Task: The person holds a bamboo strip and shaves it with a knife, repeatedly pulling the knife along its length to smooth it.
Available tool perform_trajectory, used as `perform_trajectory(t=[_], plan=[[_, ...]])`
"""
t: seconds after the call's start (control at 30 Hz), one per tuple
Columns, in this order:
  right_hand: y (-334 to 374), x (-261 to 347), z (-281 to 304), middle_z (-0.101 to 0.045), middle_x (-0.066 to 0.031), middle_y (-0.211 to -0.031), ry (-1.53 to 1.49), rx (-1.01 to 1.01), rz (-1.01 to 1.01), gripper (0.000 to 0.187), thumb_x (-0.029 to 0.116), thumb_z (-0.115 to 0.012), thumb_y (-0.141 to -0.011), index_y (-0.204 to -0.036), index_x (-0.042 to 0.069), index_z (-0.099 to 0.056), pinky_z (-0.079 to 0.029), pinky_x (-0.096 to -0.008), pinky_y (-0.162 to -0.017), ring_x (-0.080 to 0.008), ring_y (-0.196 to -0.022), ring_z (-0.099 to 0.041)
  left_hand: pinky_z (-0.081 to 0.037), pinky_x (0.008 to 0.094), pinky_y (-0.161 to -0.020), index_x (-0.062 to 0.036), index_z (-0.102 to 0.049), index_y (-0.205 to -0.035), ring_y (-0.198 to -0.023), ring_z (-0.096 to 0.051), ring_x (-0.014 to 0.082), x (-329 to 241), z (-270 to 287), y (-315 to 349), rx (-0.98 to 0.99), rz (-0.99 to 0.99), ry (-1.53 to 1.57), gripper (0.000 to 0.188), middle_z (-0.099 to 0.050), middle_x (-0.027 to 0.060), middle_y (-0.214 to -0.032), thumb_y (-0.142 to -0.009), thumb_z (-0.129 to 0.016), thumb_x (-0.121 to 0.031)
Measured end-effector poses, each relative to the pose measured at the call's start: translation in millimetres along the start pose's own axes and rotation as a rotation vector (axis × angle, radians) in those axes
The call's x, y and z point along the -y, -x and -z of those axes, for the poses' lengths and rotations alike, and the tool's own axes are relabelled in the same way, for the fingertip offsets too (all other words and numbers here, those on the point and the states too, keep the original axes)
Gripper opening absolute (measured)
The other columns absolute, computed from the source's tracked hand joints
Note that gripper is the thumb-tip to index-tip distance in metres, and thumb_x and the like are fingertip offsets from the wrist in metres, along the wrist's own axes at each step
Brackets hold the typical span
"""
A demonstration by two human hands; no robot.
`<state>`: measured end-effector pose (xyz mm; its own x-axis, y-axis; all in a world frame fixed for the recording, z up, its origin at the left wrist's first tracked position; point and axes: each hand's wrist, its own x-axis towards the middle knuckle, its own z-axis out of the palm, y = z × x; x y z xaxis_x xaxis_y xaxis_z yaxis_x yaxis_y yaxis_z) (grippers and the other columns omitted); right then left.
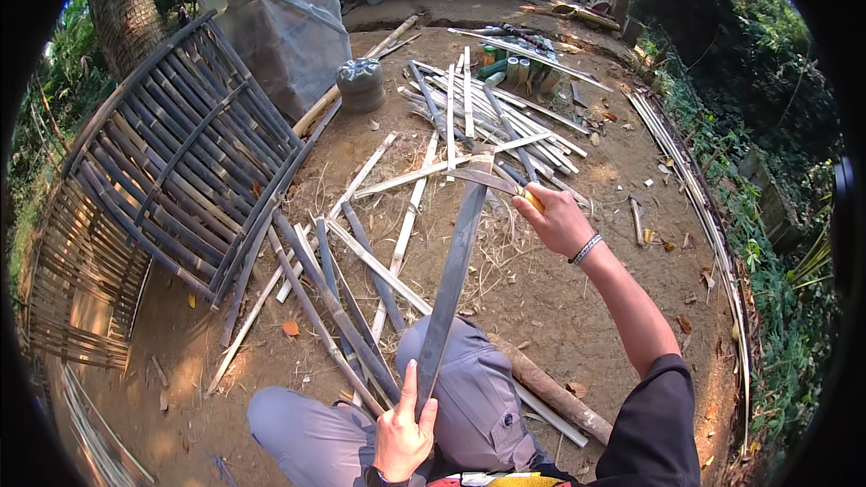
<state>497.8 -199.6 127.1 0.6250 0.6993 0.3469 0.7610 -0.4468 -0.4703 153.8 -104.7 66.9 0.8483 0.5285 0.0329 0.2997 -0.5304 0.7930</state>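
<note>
A long dark bamboo slat (pixel 451 280) rises away from my lap, leaning over my right knee, its far end pale. Near its lower end, my left hand (pixel 403 437) grips it, with the index finger stretched along one side and the thumb on the other. Closed round the yellow handle of a knife (pixel 478 179), my right hand (pixel 561 221) is by the slat's far end. The knife's blade points left and crosses the slat just below that pale end. The palm side of my left hand is hidden.
A slatted bamboo frame (pixel 180 153) leans at the left, beside a woven bamboo panel (pixel 86 261). Split strips (pixel 505 117) lie piled ahead, near several bottles (pixel 514 68). More dark slats (pixel 334 307) lie left of my knees; a bamboo pole (pixel 559 392) lies right.
</note>
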Motion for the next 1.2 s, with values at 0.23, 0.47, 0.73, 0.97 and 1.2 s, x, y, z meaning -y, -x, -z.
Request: perform_trajectory(t=[0.23, 0.47, 0.73, 0.97, 1.2], plan=[[74, 47, -27, -0.056, -0.0149, -0.056, -0.026, 0.308, 0.18, 0.039, 0.04, -0.055, -0.094, -0.08, 0.004, -0.049, -0.049, -0.0434, -0.052, -0.0309, -0.05, -0.059, -0.044, 0.0422, -0.05, -0.0076, -0.032, -0.146, -0.051, -0.059, 0.0366, 10, -2, 0, -0.049, -0.042, 0.009, 0.06, -0.052, 0.0202, -0.055, -0.094, -0.056, -0.025], [8, 3, -6, -0.056, -0.0169, -0.057, -0.085, 0.022, -0.117, 0.039, 0.037, -0.055, -0.095, -0.085, 0.0, -0.055, -0.043, -0.0403, -0.049, -0.0292, -0.048, -0.056, -0.046, 0.0439, -0.051, -0.0081, -0.031, -0.146, -0.054, -0.06, 0.0389, -2, 1, -1, -0.014, -0.007, -0.012, 0.06, -0.053, 0.0221, -0.057, -0.093, -0.056, -0.024], [39, 26, -16, -0.054, -0.0181, -0.057, -0.089, 0.206, -0.102, 0.039, 0.04, -0.055, -0.093, -0.08, 0.003, -0.05, -0.045, -0.0442, -0.053, -0.0368, -0.055, -0.058, -0.046, 0.0444, -0.052, -0.0083, -0.032, -0.145, -0.056, -0.061, 0.0401, 5, 0, 1, -0.024, -0.014, -0.006, 0.06, -0.054, 0.0231, -0.057, -0.093, -0.057, -0.023], [38, 18, -19, -0.056, -0.0181, -0.058, -0.145, 0.234, -0.164, 0.042, 0.041, -0.053, -0.094, -0.077, 0.003, -0.051, -0.044, -0.0447, -0.054, -0.0367, -0.053, -0.056, -0.046, 0.0437, -0.053, -0.0072, -0.032, -0.145, -0.056, -0.061, 0.0401, 1, 1, 1, -0.022, -0.001, 0.009, 0.06, -0.055, 0.0239, -0.059, -0.093, -0.057, -0.022], [21, 17, -13, -0.054, -0.0174, -0.056, -0.192, 0.202, -0.095, 0.041, 0.04, -0.055, -0.094, -0.078, 0.002, -0.053, -0.043, -0.0406, -0.051, -0.0313, -0.049, -0.056, -0.047, 0.0434, -0.055, -0.0072, -0.033, -0.145, -0.058, -0.061, 0.0404, 1, -1, -1, -0.014, -0.024, 0.026, 0.06, -0.057, 0.0244, -0.062, -0.093, -0.057, -0.022]])
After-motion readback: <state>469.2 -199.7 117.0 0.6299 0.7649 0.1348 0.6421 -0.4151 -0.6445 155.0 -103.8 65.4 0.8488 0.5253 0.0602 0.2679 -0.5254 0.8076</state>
